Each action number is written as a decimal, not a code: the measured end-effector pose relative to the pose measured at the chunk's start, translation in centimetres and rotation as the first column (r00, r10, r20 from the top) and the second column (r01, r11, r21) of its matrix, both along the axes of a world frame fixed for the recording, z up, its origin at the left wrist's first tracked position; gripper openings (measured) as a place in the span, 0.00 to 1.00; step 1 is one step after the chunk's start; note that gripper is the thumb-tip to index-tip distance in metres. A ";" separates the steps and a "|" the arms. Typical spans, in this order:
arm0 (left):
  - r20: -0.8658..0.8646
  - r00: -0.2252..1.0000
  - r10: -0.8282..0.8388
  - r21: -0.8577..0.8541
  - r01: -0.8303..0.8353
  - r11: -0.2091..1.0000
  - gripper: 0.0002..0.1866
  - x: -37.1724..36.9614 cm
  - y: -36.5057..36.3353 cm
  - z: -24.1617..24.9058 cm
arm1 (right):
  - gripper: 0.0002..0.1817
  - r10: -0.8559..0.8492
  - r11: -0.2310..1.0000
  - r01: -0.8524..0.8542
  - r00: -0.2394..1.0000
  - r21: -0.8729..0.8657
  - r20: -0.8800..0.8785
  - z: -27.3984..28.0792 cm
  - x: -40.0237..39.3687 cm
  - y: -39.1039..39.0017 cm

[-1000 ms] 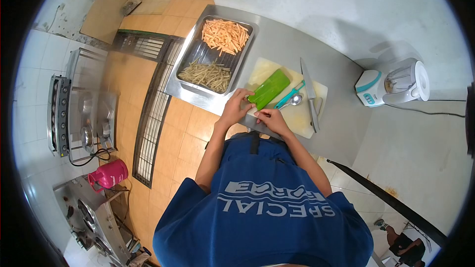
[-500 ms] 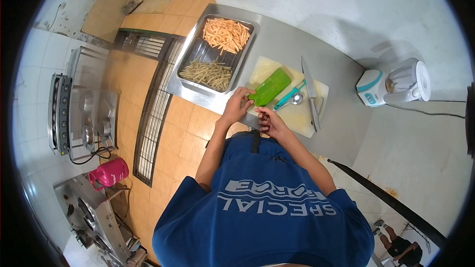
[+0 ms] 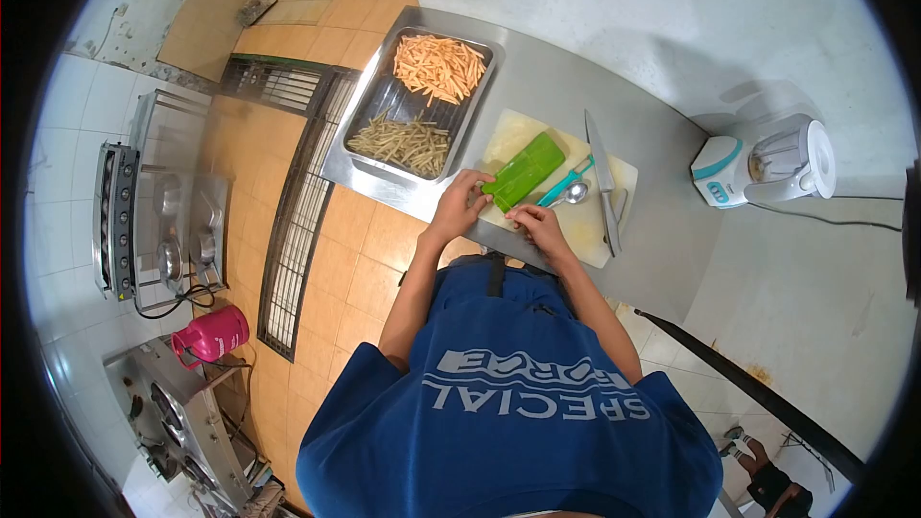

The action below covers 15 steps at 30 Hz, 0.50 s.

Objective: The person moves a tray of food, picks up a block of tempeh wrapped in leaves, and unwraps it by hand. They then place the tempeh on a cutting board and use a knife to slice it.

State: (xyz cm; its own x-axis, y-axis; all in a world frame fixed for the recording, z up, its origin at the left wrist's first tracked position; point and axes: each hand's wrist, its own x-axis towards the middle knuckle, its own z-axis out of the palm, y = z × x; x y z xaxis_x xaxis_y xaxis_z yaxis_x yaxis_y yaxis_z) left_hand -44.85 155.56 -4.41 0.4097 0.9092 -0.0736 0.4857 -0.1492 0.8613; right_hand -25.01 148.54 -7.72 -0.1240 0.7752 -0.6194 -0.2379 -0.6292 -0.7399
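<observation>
our left hand (image 3: 459,203) pinches the green piece (image 3: 526,170); our right hand's (image 3: 542,228) grip is unclear; uneven pull risks tearing.

My shirt (image 3: 508,432) is navy blue with pale grey-white lettering, and the leaf piece (image 3: 526,170) I've got here is bright green. Cutting board's (image 3: 576,228) a pale cream, the peeler (image 3: 573,178) is turquoise, bench (image 3: 537,77) is plain grey. Strips in the tray: one pile orange (image 3: 438,68), the other dull olive (image 3: 400,145). Gas cylinder (image 3: 213,334) is hot pink, blender (image 3: 720,171) white with teal, floor tiles (image 3: 345,230) orangey tan.
</observation>
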 end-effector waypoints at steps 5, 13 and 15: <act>-0.173 0.985 -0.024 0.263 0.070 0.962 0.20 0.1 0.4 -0.5 | 0.09 -0.256 0.895 0.161 0.949 0.415 0.186 -0.6 1.0 0.6; -0.418 0.906 -0.058 0.239 0.172 0.956 0.40 4.5 0.7 1.2 | 0.13 -0.422 0.878 0.252 0.808 0.406 0.411 -1.1 4.9 4.3; -0.444 0.895 -0.047 0.260 0.179 0.949 0.42 5.3 1.0 0.6 | 0.14 -0.366 0.907 0.164 0.765 0.389 0.531 -1.0 6.0 4.8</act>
State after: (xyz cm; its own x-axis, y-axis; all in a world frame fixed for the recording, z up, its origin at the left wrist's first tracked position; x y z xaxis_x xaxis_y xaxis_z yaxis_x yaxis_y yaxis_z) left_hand -39.52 156.56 -3.83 0.4995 0.8663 -0.0090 0.7602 -0.4333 0.4841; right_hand -19.01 153.30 -8.70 0.4184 0.8785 -0.2307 0.1763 -0.3277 -0.9282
